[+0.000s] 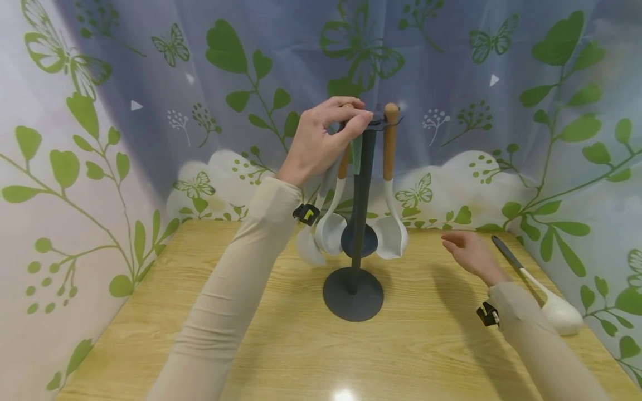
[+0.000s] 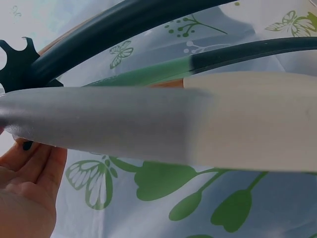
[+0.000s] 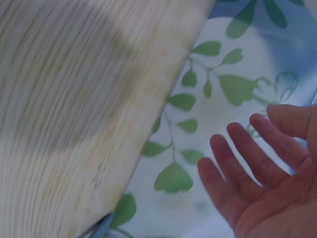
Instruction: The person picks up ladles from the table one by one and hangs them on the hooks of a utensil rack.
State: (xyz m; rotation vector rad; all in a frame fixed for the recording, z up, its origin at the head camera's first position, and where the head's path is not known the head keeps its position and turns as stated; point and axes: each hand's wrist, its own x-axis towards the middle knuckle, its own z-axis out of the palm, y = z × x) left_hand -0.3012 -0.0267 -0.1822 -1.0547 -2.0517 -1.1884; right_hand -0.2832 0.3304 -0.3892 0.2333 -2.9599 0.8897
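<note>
My left hand (image 1: 326, 131) is at the top of a dark utensil stand (image 1: 368, 167), its thumb and fingers gripping the end of a grey handle (image 2: 109, 119). That handle runs to a pale utensil (image 1: 308, 248) hanging leftmost, its head partly hidden. Beside it hang a white ladle (image 1: 331, 234) with a wooden handle and a dark ladle (image 1: 368, 240) with a green handle section. On the stand's right side hangs another white utensil (image 1: 391, 236) with a wooden handle. My right hand (image 1: 471, 253) hovers over the table's right part, fingers loosely extended, holding nothing.
A white ladle (image 1: 562, 314) with a grey handle lies along the right edge of the wooden table (image 1: 281, 345). The stand's round base (image 1: 353, 306) sits mid-table. A leaf-patterned curtain (image 1: 441, 139) closes off the back and both sides.
</note>
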